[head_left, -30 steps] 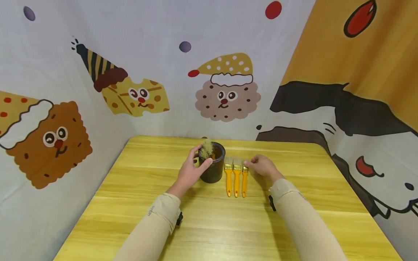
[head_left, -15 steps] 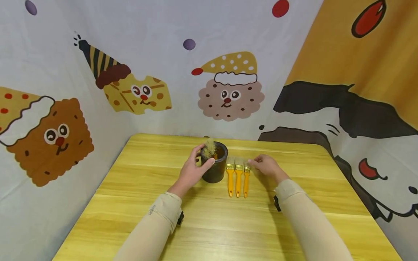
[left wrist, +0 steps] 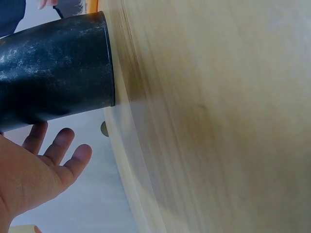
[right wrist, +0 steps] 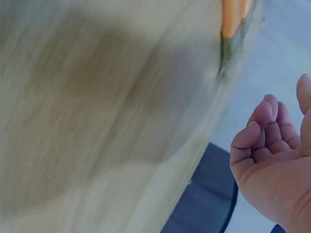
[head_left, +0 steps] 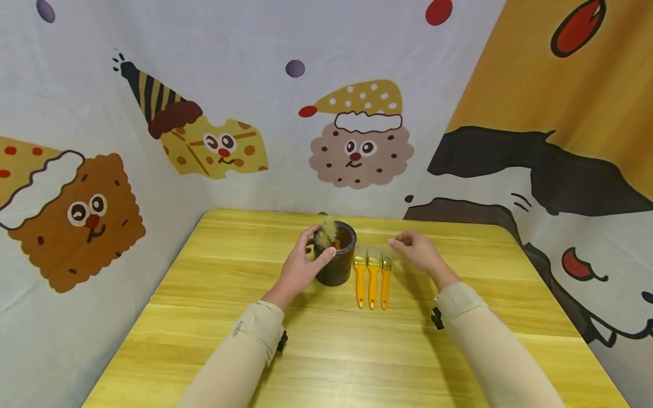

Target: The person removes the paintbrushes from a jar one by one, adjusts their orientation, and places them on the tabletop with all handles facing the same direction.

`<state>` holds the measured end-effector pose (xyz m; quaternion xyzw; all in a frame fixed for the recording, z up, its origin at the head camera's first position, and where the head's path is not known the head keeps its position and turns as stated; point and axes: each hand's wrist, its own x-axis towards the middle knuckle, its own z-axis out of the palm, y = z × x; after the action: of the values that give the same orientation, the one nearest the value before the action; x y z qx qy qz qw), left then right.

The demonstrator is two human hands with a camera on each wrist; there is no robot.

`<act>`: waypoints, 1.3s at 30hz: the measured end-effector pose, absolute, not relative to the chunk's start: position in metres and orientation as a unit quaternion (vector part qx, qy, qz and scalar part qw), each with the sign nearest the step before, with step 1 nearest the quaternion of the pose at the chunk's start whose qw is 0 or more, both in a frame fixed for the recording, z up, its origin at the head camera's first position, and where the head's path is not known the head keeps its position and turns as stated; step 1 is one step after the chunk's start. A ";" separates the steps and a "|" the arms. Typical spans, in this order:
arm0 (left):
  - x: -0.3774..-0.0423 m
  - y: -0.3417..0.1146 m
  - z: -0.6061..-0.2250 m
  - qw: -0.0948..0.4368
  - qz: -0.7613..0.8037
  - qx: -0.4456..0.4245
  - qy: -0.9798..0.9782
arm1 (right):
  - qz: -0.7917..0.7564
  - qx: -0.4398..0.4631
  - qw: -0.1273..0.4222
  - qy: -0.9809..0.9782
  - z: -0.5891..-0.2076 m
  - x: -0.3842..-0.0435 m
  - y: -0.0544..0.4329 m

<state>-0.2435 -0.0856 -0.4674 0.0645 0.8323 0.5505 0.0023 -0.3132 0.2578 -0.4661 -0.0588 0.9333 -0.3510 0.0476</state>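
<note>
A dark cylindrical cup (head_left: 334, 273) stands upright on the table, with a pale bristly tuft (head_left: 327, 233) showing at its mouth and something orange inside. My left hand (head_left: 298, 269) holds the cup from the left, thumb at the near rim; in the left wrist view several fingers (left wrist: 73, 162) sit beside the cup wall. Right of the cup, three paintbrushes with orange handles lie side by side: a left one (head_left: 360, 283), a middle one (head_left: 373, 283) and a narrower right one (head_left: 385, 286). Beyond the narrow brush my right hand (head_left: 420, 252) hovers, fingers loosely curled, holding nothing.
The wood-grain table (head_left: 326, 351) extends around the cup and brushes. A curtain (head_left: 245, 192) with cartoon prints hangs right behind its far edge and along the sides.
My right hand has drawn away from the narrow brush, slightly right and up. The left hand stays at the cup. The brushes keep their places; the head view has shifted slightly.
</note>
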 end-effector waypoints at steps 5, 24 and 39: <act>-0.243 -0.085 -0.468 0.001 0.552 0.069 0.831 | -0.342 -0.086 0.021 0.936 -0.459 -0.307 0.248; -0.241 -0.082 -0.468 -0.002 0.545 0.060 0.836 | -0.358 -0.086 0.051 0.928 -0.473 -0.293 0.258; -0.236 -0.071 -0.465 -0.002 0.557 0.046 0.830 | -0.391 -0.068 0.080 0.914 -0.487 -0.288 0.278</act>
<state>-0.2358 -0.0706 -0.4650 0.0457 0.8295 0.5566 -0.0018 -0.2876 0.2782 -0.4871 -0.0676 0.9144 -0.3910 0.0801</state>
